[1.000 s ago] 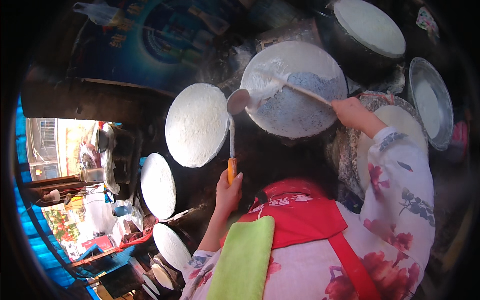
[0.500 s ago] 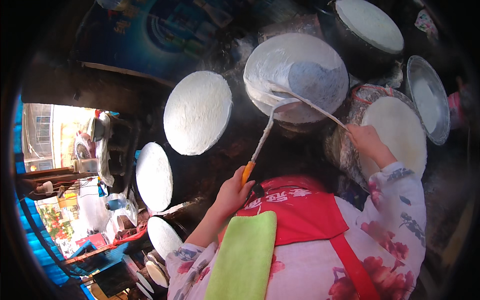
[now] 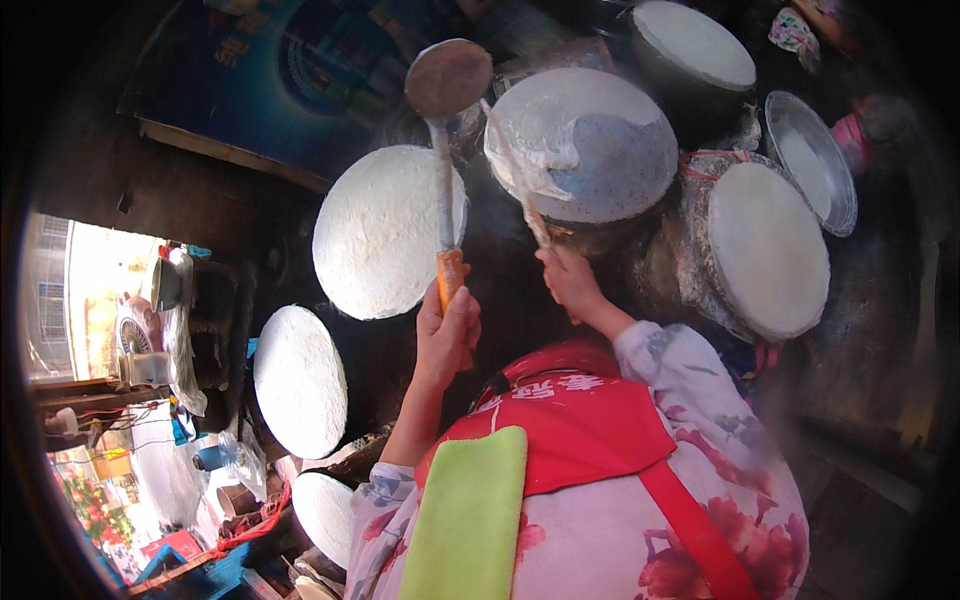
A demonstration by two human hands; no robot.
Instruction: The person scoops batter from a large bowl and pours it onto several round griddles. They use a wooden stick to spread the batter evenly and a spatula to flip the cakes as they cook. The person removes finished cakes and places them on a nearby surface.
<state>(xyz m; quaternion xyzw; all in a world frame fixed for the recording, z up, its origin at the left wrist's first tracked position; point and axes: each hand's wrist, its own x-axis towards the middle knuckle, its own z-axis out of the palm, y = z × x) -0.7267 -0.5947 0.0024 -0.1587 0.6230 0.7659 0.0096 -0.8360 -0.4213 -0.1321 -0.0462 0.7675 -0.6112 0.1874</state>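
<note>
The left hand (image 3: pixel 447 325), a little left of the frame's centre, is clenched round the orange handle of a ladle (image 3: pixel 446 120). The ladle stands nearly upright in the picture, its round bowl high in the upper middle, its pale shaft crossing the right edge of a white floured disc (image 3: pixel 375 232).

The right hand (image 3: pixel 570 280), just right of centre, grips the lower end of a thin stick (image 3: pixel 520 190). The stick slants up and to the left, and its far end lies under a thin, translucent sheet (image 3: pixel 535 140) that is lifted and crumpled at the left rim of a round steamer top (image 3: pixel 600 150). The right part of that top shows grey and bare, with haze rising beside it.

Two more steamer tops sit near: one with a smooth white sheet (image 3: pixel 768 250) at the right of the frame, wrapped in cloth about its sides, and a white-topped one (image 3: pixel 695 42) at the upper edge. A shallow metal pan (image 3: pixel 812 160) holding white batter lies at the upper right.

Down the left side more white discs are set in a row: one (image 3: pixel 300 380) at mid left and a smaller one (image 3: pixel 325 510) towards the lower left. A blue banner (image 3: pixel 290 75) hangs behind them at the upper left.

At the bottom of the frame the person wears a red apron (image 3: pixel 590 430) over flowered sleeves, with a green cloth (image 3: pixel 470 520) lying over the front. A bright street scene shows at the far left edge.
</note>
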